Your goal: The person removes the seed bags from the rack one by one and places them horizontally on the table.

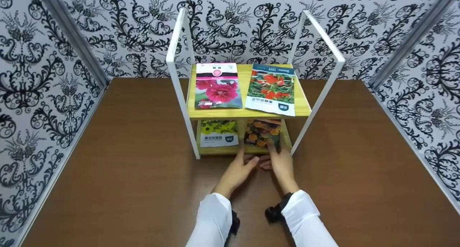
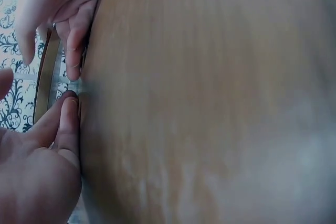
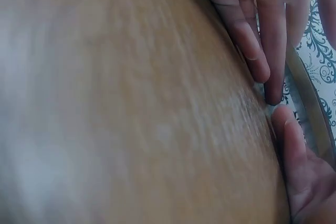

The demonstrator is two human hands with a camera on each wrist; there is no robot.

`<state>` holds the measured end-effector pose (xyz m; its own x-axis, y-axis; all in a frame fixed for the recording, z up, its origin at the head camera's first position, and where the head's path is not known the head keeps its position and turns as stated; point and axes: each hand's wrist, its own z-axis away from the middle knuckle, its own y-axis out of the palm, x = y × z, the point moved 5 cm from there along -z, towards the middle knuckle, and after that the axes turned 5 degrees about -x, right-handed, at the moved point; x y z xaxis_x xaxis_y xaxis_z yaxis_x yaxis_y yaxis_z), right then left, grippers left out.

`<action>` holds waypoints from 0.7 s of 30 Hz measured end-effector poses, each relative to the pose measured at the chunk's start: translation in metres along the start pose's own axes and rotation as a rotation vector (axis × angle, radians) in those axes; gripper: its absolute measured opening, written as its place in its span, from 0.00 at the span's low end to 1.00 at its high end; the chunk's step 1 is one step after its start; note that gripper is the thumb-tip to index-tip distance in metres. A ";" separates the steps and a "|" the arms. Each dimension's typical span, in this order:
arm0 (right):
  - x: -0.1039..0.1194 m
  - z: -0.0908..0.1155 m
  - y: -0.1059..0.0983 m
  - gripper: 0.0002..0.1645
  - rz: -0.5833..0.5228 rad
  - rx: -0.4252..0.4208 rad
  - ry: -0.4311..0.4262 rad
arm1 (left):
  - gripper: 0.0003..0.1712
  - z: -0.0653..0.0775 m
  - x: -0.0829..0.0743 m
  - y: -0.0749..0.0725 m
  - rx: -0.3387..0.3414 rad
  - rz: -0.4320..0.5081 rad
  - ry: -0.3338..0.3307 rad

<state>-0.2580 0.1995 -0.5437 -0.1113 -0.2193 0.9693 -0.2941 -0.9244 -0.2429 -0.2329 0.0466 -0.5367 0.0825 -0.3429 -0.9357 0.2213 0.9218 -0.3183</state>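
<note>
Both forearms reach forward from the bottom edge and draw together at the front of the rack [image 1: 324, 92], wrists low over the table [image 1: 143, 175]. The sleeves [image 1: 212, 222] are white, turned back at the wrists.

The left hand [image 1: 235, 172] points forward and slightly right. Its index finger stretches up to the front edge of the lower shelf [image 1: 217, 150], near the corner of the yellow packet [image 1: 219, 132]; its thumb slants right, and the fingers are extended and relaxed around no object.

The right hand [image 1: 283, 165] angles forward and left, its thumb and a finger overlapping the front of the orange packet [image 1: 261, 129]; whether they touch it cannot be told. Its other fingers bend loosely leftward, gripping nothing visible.

The wrist views show the two hands' fingertips facing each other, close together by the tabletop.

The orange packet lies on the lower shelf's right half, the yellow on its left. Above are the pink packet [image 1: 218, 87] and red packet [image 1: 271, 87].
</note>
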 end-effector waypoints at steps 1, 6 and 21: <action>0.000 0.000 0.000 0.39 0.012 -0.010 0.001 | 0.45 0.000 -0.001 0.000 0.006 0.000 0.005; 0.001 0.002 0.000 0.38 0.026 -0.002 0.047 | 0.44 0.001 0.000 -0.002 0.000 0.012 0.030; 0.002 0.011 -0.003 0.36 -0.018 -0.079 0.010 | 0.45 0.015 -0.002 0.010 -0.032 -0.068 0.057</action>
<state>-0.2468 0.1983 -0.5408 -0.1147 -0.1996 0.9731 -0.3703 -0.9004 -0.2283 -0.2163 0.0540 -0.5357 0.0126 -0.3946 -0.9188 0.1929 0.9025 -0.3850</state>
